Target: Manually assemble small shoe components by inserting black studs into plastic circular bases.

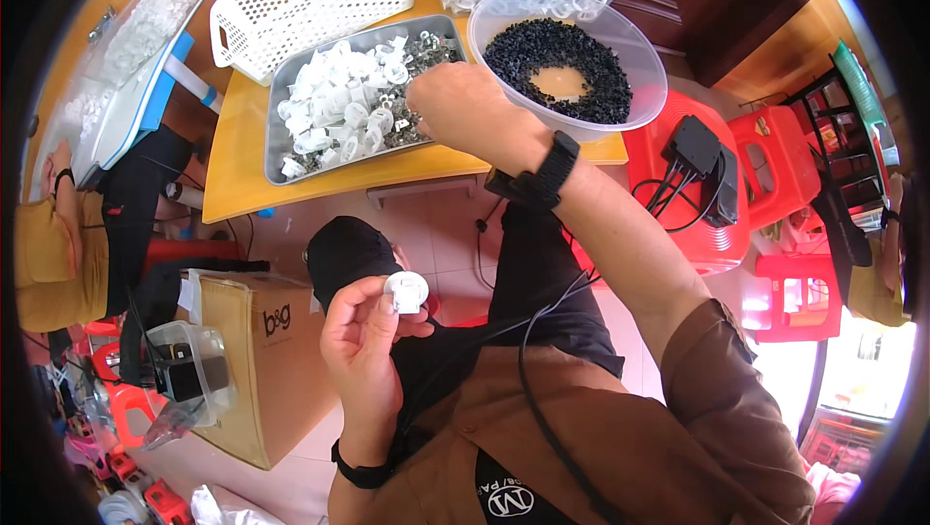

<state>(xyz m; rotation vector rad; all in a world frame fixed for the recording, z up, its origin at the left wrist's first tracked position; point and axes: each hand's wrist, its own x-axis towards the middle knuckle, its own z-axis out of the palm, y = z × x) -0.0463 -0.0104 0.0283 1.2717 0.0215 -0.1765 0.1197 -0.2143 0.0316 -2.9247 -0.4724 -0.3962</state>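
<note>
My left hand (pixel 363 341) pinches a small white round plastic fitting (pixel 406 292) between thumb and fingers, held up in front of my lap. Above the right part of a grey metal tray (pixel 254 179) is my right hand (pixel 463 110), its fingers curled downward among small metal pieces (pixel 426 50). The back of that hand hides its fingertips and anything between them. White plastic fittings (pixel 339 89) lie heaped across the left and middle of the tray, with metal pieces along the right side and lower edge.
The tray stands on a yellow table (pixel 232 152). Behind it is a white perforated basket (pixel 310 2); a clear tub (pixel 654 89) of small black parts sits to its right. A red stool (pixel 668 176) bears black boxes with cables. At lower left stands a cardboard box (pixel 291 370). Other people sit at both sides.
</note>
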